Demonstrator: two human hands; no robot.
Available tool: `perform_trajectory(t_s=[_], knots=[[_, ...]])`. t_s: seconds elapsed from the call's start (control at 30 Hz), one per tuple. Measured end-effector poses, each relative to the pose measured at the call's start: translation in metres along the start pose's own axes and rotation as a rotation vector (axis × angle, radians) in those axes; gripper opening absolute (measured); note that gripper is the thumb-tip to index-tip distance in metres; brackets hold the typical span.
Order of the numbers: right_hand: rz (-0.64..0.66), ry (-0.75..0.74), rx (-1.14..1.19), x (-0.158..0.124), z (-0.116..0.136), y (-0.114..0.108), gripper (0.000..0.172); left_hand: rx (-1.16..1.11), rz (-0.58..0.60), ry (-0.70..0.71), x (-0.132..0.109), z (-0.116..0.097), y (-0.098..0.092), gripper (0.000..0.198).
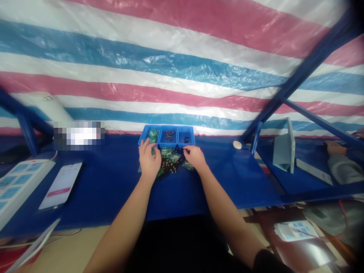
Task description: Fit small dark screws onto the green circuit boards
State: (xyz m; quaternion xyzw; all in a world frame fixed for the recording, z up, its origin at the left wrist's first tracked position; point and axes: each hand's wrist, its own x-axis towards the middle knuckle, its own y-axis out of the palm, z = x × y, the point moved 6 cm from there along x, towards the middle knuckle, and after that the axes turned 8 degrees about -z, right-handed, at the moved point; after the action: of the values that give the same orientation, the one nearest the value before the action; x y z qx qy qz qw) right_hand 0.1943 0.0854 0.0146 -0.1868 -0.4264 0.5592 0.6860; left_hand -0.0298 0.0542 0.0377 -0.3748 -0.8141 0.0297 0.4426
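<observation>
Small dark and brass-coloured parts [170, 167] lie in a loose heap on the blue table [222, 182], between the person's two hands and just on the near side of a blue tray [168, 145]. Green pieces [170, 154] lie at the far side of the heap, partly over it; they are too blurred to name. The left hand [149, 158] is at the left of the heap, its fingers spread loosely, reaching to the near edge of the tray; whether it grips anything underneath cannot be told. The right hand [195, 157] is at the right, thumb and forefinger pinching a tiny dark piece [185, 150] just near of the tray's right compartment. Beside it, on the near side, lies a flat greenish packet [187, 165]. The tray has three compartments: a green bundle [154, 134] in the left, small dark and shiny parts [170, 135] in the middle, a few black pieces [187, 140] in the right. Farther left on the table are a phone [60, 185] with its screen lit and a white power strip [19, 182]; to the right sits a round white object [237, 145]. At far right, another person's grey sleeve [344, 168] shows. A striped sheet [170, 72] hangs behind everything.
</observation>
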Motion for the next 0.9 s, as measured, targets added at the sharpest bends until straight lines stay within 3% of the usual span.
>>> perform_trajectory(t_s=[0.1, 0.23, 0.57, 0.9], knots=[[0.068, 0.035, -0.123, -0.002, -0.002, 0.008, 0.025, -0.118, -0.004, 0.133, -0.005, -0.019, 0.000, 0.018], [0.112, 0.043, -0.178, -0.002, -0.002, 0.013, 0.024, -0.145, 0.051, 0.153, -0.011, -0.028, 0.003, 0.018], [0.108, 0.077, -0.116, -0.001, -0.009, 0.012, 0.021, -0.108, 0.128, 0.116, -0.015, -0.028, 0.008, 0.020], [0.139, -0.001, -0.129, -0.004, -0.001, 0.012, 0.017, -0.081, 0.205, 0.142, -0.018, -0.030, 0.015, 0.021]])
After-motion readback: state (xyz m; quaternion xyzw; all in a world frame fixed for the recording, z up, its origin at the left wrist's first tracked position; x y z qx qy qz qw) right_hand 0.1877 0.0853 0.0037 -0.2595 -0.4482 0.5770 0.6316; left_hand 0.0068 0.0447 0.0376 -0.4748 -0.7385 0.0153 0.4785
